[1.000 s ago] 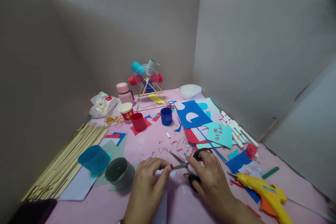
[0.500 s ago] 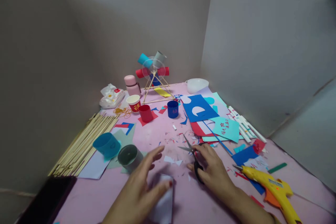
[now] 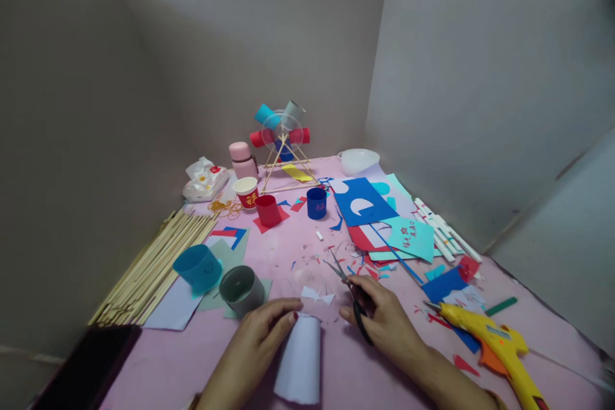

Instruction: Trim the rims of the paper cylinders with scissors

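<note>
My right hand (image 3: 384, 314) is closed on a pair of scissors (image 3: 359, 320) with black handles, thumb and fingers at the loops. Their blades point up and left, slightly apart. My left hand (image 3: 264, 333) pinches the top left corner of a folded or rolled sheet of white paper (image 3: 298, 362), thumb and forefinger close together. Small white paper scraps (image 3: 317, 295) lie just beyond it. Beside my left fingers stands a grey paper cup shape (image 3: 241, 289), with a turquoise paper ring (image 3: 198, 267) farther left.
A yellow glue gun (image 3: 500, 336) lies at right, near markers (image 3: 446, 230) and coloured paper (image 3: 365, 202). Bamboo sticks (image 3: 154, 269) and a dark device (image 3: 86, 368) are at left. A stick-framed wheel model (image 3: 283, 141), pink flask (image 3: 243, 160) and white bowl (image 3: 359, 162) stand at the back.
My left hand has come down from an open pose above the table and closed on the white paper, which has shifted slightly away from me. The scissor blades have drawn closer together.
</note>
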The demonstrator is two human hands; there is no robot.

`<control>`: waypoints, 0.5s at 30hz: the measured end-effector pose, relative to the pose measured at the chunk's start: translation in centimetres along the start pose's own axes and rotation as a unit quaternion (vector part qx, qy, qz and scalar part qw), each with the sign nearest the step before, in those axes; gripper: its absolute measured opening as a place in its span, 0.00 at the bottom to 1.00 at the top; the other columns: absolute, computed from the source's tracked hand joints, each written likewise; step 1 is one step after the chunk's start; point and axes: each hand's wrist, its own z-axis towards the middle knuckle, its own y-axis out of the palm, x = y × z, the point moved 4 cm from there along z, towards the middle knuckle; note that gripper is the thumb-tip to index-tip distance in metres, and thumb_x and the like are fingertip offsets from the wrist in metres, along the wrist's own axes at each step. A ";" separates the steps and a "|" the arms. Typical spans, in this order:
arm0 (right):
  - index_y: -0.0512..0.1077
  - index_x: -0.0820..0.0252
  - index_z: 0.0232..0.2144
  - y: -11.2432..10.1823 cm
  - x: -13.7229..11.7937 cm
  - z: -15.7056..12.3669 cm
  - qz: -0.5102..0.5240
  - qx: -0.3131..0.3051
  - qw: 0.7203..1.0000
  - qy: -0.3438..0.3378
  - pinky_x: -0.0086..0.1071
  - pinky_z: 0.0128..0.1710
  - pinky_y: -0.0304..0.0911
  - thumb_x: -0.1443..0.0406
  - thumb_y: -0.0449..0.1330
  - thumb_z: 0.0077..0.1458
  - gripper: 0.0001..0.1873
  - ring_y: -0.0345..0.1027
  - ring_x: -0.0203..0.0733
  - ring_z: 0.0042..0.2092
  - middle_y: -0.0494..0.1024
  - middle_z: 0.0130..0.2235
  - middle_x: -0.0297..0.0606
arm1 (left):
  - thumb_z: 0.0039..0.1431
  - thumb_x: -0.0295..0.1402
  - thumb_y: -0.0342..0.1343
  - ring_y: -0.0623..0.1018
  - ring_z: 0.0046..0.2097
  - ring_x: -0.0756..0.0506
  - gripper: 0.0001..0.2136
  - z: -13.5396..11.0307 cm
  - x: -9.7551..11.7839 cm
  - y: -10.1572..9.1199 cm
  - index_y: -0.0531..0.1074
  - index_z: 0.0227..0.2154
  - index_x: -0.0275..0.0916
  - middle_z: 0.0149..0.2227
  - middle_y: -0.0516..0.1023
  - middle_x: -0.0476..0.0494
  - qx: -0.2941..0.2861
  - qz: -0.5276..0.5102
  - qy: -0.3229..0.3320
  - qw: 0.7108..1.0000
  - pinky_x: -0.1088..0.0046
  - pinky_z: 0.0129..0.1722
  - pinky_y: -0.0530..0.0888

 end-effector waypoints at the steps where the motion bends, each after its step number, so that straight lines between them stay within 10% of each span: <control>1: 0.72 0.64 0.42 0.0 -0.1 0.0 0.005 -0.002 1.000 0.002 0.34 0.32 0.64 0.61 0.62 0.49 0.18 0.65 0.42 0.31 0.72 0.33 0.39 | 0.59 0.39 0.51 0.77 0.49 0.40 0.12 0.1 0.0 0.0 0.78 0.38 0.45 0.46 0.82 0.46 0.000 -0.011 0.000 1.000 0.65 0.51 0.69; 11: 0.73 0.61 0.40 0.4 -1.4 -0.7 0.079 -0.062 0.994 0.033 0.29 0.29 0.61 0.61 0.65 0.45 0.18 0.62 0.39 0.29 0.70 0.29 0.33 | 0.57 0.42 0.55 0.75 0.29 0.47 0.12 0.2 0.0 0.2 0.77 0.31 0.40 0.27 0.80 0.49 0.092 -0.181 -0.079 0.976 0.74 0.28 0.71; 15: 0.73 0.61 0.35 0.6 -2.0 -0.9 0.098 -0.115 0.988 0.036 0.29 0.27 0.56 0.57 0.65 0.42 0.18 0.57 0.37 0.27 0.66 0.27 0.30 | 0.49 0.45 0.61 0.72 0.20 0.50 0.13 -0.3 -0.7 1.4 0.77 0.31 0.40 0.19 0.78 0.52 0.096 -0.333 -0.161 0.924 0.78 0.19 0.67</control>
